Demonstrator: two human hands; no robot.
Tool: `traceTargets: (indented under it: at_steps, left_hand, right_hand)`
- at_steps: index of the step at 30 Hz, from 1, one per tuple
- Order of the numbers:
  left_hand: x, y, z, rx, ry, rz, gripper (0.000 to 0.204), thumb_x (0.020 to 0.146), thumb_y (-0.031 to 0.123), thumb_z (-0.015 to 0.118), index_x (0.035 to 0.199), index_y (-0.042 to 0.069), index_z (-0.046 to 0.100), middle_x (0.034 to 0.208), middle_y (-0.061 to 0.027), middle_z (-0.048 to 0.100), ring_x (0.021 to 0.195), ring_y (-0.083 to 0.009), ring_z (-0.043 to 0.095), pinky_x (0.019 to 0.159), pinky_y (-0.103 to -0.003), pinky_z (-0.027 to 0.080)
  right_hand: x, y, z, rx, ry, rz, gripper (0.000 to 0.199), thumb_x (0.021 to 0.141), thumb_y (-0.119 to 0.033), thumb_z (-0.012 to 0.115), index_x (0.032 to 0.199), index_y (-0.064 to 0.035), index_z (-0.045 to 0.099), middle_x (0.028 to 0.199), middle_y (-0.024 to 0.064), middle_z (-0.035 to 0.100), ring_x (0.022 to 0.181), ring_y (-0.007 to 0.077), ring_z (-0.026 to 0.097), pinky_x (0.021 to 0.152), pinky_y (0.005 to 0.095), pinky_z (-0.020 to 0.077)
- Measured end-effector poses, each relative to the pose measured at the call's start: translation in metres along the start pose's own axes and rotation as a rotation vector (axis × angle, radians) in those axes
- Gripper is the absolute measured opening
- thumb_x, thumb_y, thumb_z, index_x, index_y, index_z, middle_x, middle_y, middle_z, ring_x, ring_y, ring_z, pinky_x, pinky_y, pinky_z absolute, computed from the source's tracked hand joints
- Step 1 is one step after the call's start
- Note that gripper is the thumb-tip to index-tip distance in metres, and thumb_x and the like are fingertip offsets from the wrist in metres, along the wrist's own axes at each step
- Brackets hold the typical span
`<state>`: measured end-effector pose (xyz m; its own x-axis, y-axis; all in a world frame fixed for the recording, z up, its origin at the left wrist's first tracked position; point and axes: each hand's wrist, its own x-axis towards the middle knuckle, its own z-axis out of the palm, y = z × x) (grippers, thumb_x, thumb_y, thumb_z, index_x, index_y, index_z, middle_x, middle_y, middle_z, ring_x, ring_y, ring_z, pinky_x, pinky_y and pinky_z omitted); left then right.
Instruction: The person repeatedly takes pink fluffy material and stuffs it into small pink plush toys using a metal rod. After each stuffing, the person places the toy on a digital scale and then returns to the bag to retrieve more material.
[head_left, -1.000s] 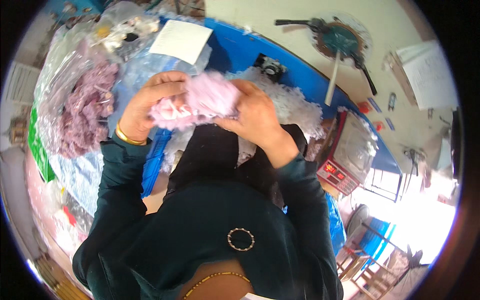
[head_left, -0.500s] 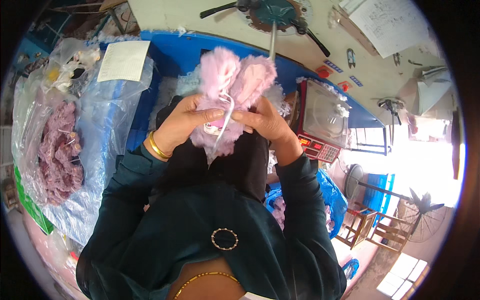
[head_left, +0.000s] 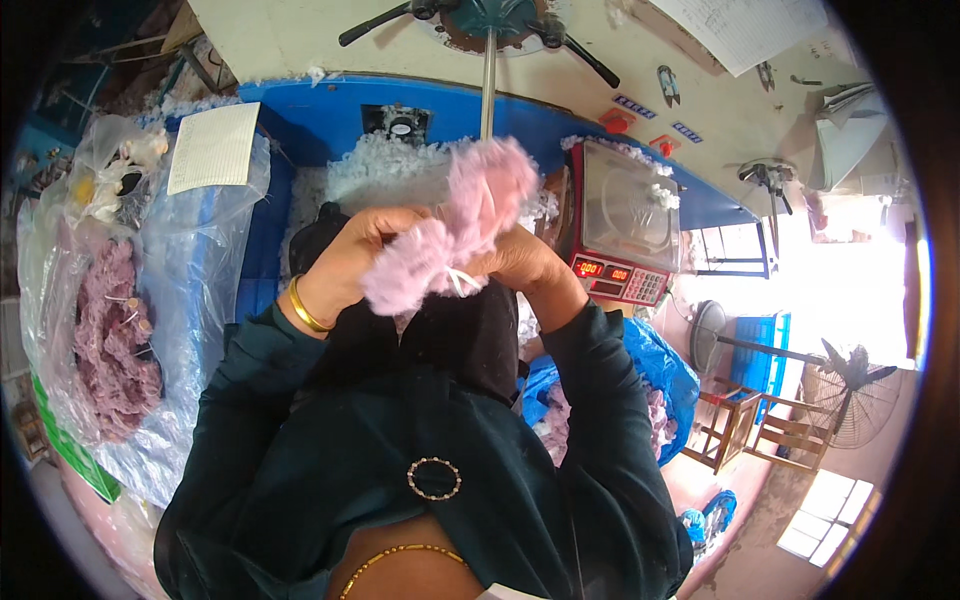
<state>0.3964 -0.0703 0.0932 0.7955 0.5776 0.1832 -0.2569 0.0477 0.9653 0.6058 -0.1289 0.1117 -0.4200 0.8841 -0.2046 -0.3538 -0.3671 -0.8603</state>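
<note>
A pink fluffy plush toy (head_left: 490,190) is in both my hands over my lap, in front of a metal tube (head_left: 488,85). One long ear points up and the other flops down to the left. A thin white ribbon (head_left: 460,280) hangs by its middle; the toy's face is hidden. My left hand (head_left: 350,255), below a gold bangle, closes on the toy's left side, its fingertips partly behind the fur. My right hand (head_left: 530,262) grips it from the right, its fingers largely covered by the toy.
White stuffing (head_left: 385,165) lies in the blue trough (head_left: 330,100) ahead. At right stand a red digital scale (head_left: 625,225) and a blue bag (head_left: 680,385) of pink plush pieces. Mauve plush pieces (head_left: 115,345) fill a clear bag at left, beside a paper sheet (head_left: 213,148).
The toy has been turned and tipped: its face and upright ears showed before, and now the ears spread apart with the face out of sight. Both hands still hold it.
</note>
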Motion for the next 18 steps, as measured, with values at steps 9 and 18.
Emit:
traceTargets:
  at_steps: [9,18]
  left_hand:
    - [0.013,0.018,0.008,0.336,0.037,0.108,0.026,0.066,-0.003,0.064,0.091,-0.002,0.058,0.092,-0.0097,0.056,0.087,-0.0219,0.056,0.078,-0.029,0.044]
    - [0.034,-0.007,0.015,0.339,0.199,0.237,0.022,0.077,0.007,0.06,0.098,-0.001,0.058,0.1,-0.0092,0.056,0.094,-0.02,0.054,0.086,-0.029,0.042]
  right_hand:
    - [-0.009,0.007,-0.035,-0.853,-0.149,-0.681,0.062,0.068,-0.017,0.082,0.122,-0.0032,0.055,0.113,0.0061,0.061,0.102,0.0211,0.058,0.09,0.0332,0.0459]
    - [-0.027,-0.013,-0.019,-0.612,0.232,-0.5,0.032,0.07,-0.02,0.078,0.095,-0.0037,0.064,0.094,0.0107,0.062,0.091,0.0252,0.06,0.083,0.0359,0.0474]
